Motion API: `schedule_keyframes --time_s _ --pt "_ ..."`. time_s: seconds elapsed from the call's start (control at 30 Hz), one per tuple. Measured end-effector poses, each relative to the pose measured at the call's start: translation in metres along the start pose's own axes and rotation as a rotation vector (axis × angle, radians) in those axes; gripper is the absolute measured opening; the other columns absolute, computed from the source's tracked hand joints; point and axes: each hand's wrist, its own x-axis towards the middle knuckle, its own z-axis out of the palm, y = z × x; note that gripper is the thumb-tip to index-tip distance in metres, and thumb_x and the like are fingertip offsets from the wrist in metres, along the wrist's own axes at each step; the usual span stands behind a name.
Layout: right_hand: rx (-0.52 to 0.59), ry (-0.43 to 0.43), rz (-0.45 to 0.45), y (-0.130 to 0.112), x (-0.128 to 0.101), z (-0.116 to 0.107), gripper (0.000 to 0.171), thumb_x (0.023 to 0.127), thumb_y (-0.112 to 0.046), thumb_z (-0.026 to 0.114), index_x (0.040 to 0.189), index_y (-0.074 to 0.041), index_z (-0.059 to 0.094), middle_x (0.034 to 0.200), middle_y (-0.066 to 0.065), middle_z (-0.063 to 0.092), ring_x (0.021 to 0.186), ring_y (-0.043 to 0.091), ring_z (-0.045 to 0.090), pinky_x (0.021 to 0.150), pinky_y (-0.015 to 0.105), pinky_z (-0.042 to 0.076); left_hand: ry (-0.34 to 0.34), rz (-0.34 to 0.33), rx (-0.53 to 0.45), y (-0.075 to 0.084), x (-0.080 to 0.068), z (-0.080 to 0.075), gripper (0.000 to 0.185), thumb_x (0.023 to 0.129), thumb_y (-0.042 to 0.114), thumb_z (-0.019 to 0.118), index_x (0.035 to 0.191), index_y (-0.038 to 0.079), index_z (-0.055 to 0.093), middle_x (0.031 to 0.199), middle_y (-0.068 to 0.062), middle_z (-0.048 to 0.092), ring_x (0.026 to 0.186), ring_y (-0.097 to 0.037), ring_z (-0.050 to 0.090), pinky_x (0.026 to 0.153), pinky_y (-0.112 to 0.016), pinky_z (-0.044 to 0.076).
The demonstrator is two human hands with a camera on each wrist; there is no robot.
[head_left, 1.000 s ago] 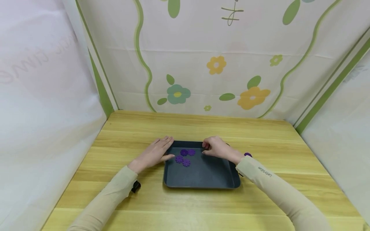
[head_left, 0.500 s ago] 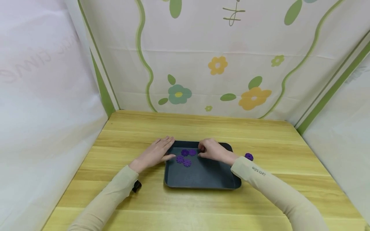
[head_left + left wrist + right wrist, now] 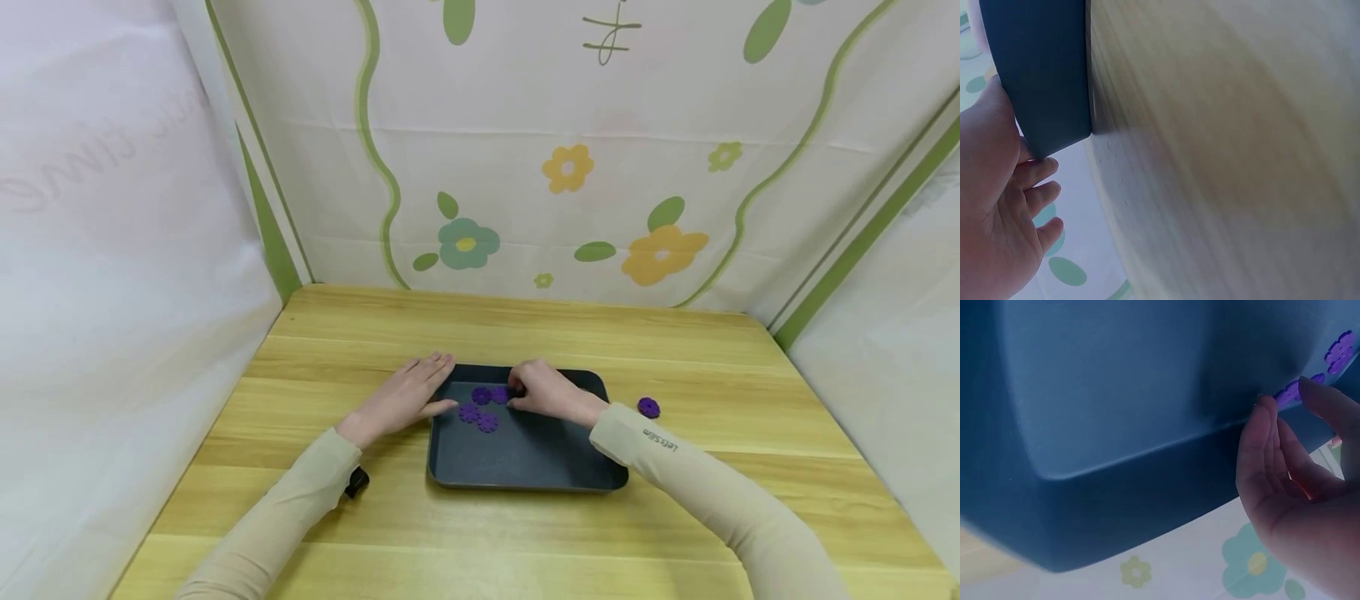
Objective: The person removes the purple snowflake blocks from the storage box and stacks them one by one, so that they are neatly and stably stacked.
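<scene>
4 discs in tray, left grip loose against it; right grip bent, hold unclear; best pinch edges.

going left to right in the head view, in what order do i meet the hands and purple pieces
Left hand → four purple pieces in the tray, as a group → right hand → lone purple piece on the table.
</scene>
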Motion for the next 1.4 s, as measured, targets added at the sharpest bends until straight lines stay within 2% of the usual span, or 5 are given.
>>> schedule_keyframes --time_s 0.17,0.47,0.7,0.9,1.4 --pt "-0.014 0.008 0.006 -0.001 0.001 0.004 0.025 0.084 -0.016 0.079 0.102 0.001 0.073 0.095 0.013 0.074 0.083 0.020 0.069 0.072 0.033 0.059 0.000 0.001 0.004 0.000 0.001 0.001 0.075 0.101 0.052 0.049 0.155 0.004 0.030 0.160 -0.015 0.034 0.150 -0.032 0.033 0.122 -0.052 0.030" --pt "-0.031 0.028 0.039 -0.006 0.005 0.010 0.025 0.085 -0.017 0.079 0.101 0.001 0.074 0.094 0.014 0.074 0.069 0.011 0.063 0.064 0.028 0.057 0.000 0.001 0.008 -0.001 0.001 0.001 0.074 0.101 0.052 0.049 0.155 0.003 0.032 0.160 -0.015 0.034 0.150 -0.031 0.033 0.122 -0.051 0.030" --pt "-0.035 0.031 0.048 -0.007 0.006 0.010 0.022 0.085 -0.017 0.078 0.098 0.001 0.075 0.091 0.013 0.074 0.063 0.009 0.060 0.059 0.026 0.055 0.009 0.005 0.006 -0.001 0.001 0.000 0.074 0.101 0.051 0.050 0.155 0.003 0.033 0.160 -0.016 0.035 0.149 -0.031 0.034 0.122 -0.052 0.031" --pt "-0.078 0.062 -0.002 -0.010 0.004 0.010 0.018 0.085 -0.014 0.078 0.095 0.001 0.075 0.088 0.013 0.072 0.067 0.014 0.063 0.060 0.026 0.056 0.012 0.008 0.002 0.000 0.001 -0.001 0.074 0.100 0.050 0.051 0.154 0.003 0.033 0.159 -0.016 0.036 0.149 -0.032 0.034 0.121 -0.053 0.031" --pt "-0.092 0.069 0.017 -0.013 0.004 0.012 0.015 0.086 -0.013 0.077 0.093 -0.001 0.074 0.088 0.012 0.069 0.071 0.016 0.063 0.062 0.029 0.057 0.025 0.008 -0.015 0.000 0.001 0.000 0.074 0.100 0.050 0.052 0.154 0.002 0.034 0.159 -0.015 0.036 0.149 -0.032 0.033 0.121 -0.053 0.031"
